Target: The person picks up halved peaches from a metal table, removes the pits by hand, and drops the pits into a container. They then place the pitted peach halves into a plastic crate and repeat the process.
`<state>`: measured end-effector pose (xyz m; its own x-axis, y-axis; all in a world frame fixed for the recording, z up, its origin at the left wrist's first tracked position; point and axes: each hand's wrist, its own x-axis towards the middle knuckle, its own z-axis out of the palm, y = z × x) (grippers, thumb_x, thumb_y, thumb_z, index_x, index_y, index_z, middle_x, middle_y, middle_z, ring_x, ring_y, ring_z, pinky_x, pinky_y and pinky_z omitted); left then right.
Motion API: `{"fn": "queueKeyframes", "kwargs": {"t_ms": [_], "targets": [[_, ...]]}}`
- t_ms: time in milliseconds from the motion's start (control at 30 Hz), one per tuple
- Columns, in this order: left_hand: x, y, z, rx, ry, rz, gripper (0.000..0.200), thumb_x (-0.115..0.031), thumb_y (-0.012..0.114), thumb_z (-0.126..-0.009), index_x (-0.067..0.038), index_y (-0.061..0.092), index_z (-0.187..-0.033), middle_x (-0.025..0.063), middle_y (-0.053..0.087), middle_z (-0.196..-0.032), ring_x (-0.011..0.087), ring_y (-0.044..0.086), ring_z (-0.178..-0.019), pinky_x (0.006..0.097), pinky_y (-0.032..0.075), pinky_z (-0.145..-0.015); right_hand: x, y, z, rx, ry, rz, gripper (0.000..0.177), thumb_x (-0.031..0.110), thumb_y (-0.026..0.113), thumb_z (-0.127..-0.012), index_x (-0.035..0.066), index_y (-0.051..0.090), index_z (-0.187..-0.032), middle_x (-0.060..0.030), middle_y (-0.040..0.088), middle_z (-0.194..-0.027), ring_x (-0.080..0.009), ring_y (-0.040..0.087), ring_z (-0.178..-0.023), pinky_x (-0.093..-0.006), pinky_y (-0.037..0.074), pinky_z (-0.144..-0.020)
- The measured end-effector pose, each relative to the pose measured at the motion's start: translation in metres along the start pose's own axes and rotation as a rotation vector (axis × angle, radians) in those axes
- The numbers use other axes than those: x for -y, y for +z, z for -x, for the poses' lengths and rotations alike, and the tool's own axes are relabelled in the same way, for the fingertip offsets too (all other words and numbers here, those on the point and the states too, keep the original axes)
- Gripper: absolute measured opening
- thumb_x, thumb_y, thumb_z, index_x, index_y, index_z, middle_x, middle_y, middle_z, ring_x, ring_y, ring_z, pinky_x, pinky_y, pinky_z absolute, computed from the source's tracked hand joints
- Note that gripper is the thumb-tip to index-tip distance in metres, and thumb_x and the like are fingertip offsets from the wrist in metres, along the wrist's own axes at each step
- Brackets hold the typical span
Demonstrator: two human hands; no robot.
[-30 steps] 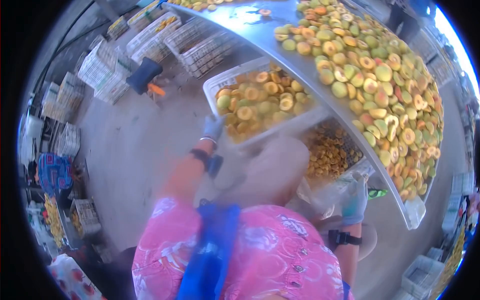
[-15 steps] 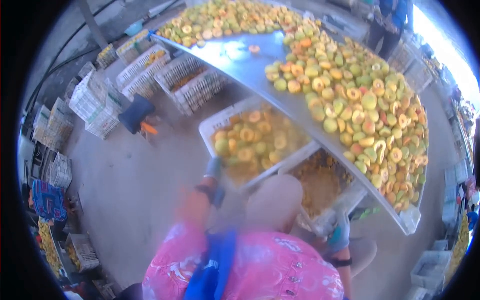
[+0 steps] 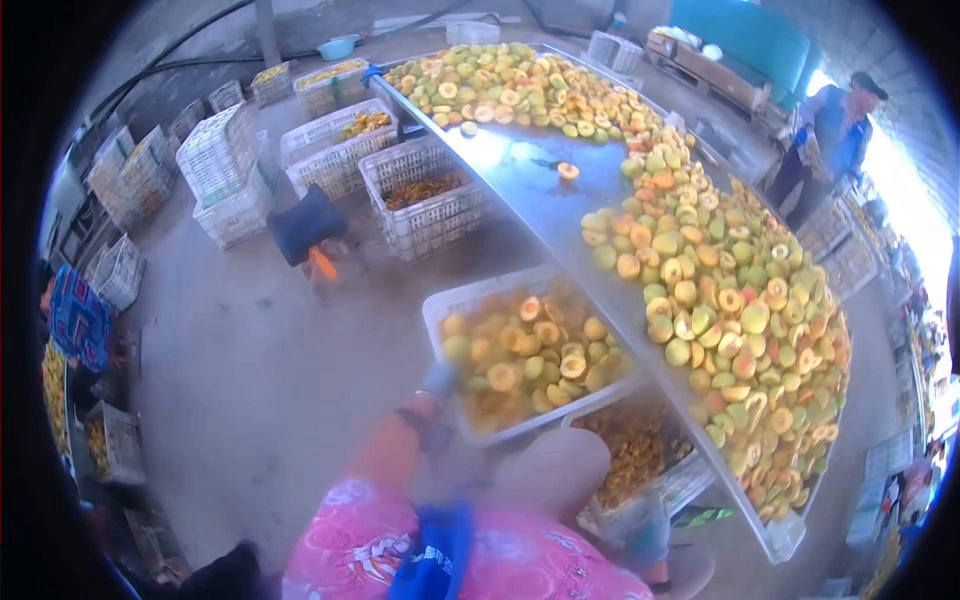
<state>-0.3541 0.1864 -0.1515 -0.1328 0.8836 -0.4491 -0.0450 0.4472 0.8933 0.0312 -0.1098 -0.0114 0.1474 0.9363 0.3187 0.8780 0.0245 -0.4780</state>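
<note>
A white plastic crate of halved yellow-green fruit, resembling apricots or peaches, sits against the near edge of the metal table. My left hand, gloved and blurred, grips the crate's left side; its fingertips are hidden. My right hand, in a grey-green glove, is low beside a second crate holding brownish-orange pieces. Blur hides its fingers and whether it holds anything. Heaped fruit halves cover much of the tabletop, and one lone half lies on bare metal.
Several white crates stand on the floor at left, some holding fruit pieces. A dark stool is near them. A person stands beyond the table at right; another, in a patterned top, is at far left.
My view has shifted, so the table and crates appear lower and the standing person shows more fully. My left hand stays at the same side of the crate. My right hand appears lower in view.
</note>
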Motion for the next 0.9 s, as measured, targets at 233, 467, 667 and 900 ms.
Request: {"fn": "queueKeyframes", "kwargs": {"t_ms": [233, 467, 667, 900], "targets": [[0.054, -0.023, -0.041, 0.112, 0.178, -0.205, 0.022, -0.017, 0.052, -0.078, 0.001, 0.065, -0.078, 0.0121, 0.061, -0.067, 0.0258, 0.058, -0.059, 0.0357, 0.048, -0.058, 0.072, -0.029, -0.047, -0.013, 1.048, -1.19, 0.023, 0.026, 0.051, -0.099, 0.008, 0.059, -0.111, 0.0036, 0.048, -0.071, -0.0073, 0.049, -0.059, -0.0242, 0.04, -0.05], [-0.003, -0.03, 0.004, 0.143, -0.076, -0.169, 0.03, -0.018, 0.055, -0.079, 0.005, 0.062, -0.097, 0.0147, 0.066, -0.084, 0.028, 0.065, -0.075, 0.0384, 0.052, -0.068, 0.083, -0.018, -0.049, 0.073, 1.197, -1.277, 0.023, 0.026, 0.048, -0.101, 0.007, 0.051, -0.114, 0.0055, 0.033, -0.056, -0.0051, 0.033, -0.041, -0.0213, 0.03, -0.036], [-0.07, -0.054, 0.044, -0.155, 0.462, -1.021, 0.07, -0.048, 0.058, -0.087, -0.003, 0.04, -0.138, 0.0276, 0.043, -0.141, 0.041, 0.04, -0.133, 0.046, 0.032, -0.11, 0.133, -0.004, -0.082, -0.148, 1.347, -1.205, 0.026, 0.025, 0.046, -0.102, 0.004, 0.05, -0.117, 0.0052, 0.035, -0.056, -0.0047, 0.034, -0.04, -0.0216, 0.031, -0.036], [-0.05, 0.016, 0.013, 0.254, 0.525, -1.422, 0.08, -0.059, 0.038, -0.093, -0.008, 0.023, -0.153, 0.025, 0.017, -0.157, 0.0373, 0.01, -0.148, 0.0477, 0.004, -0.12, 0.086, 0.02, -0.061, 0.239, 1.022, -1.125, 0.022, 0.023, 0.047, -0.102, 0.006, 0.05, -0.116, 0.004, 0.043, -0.062, -0.0057, 0.037, -0.04, -0.0208, 0.031, -0.036]]}}
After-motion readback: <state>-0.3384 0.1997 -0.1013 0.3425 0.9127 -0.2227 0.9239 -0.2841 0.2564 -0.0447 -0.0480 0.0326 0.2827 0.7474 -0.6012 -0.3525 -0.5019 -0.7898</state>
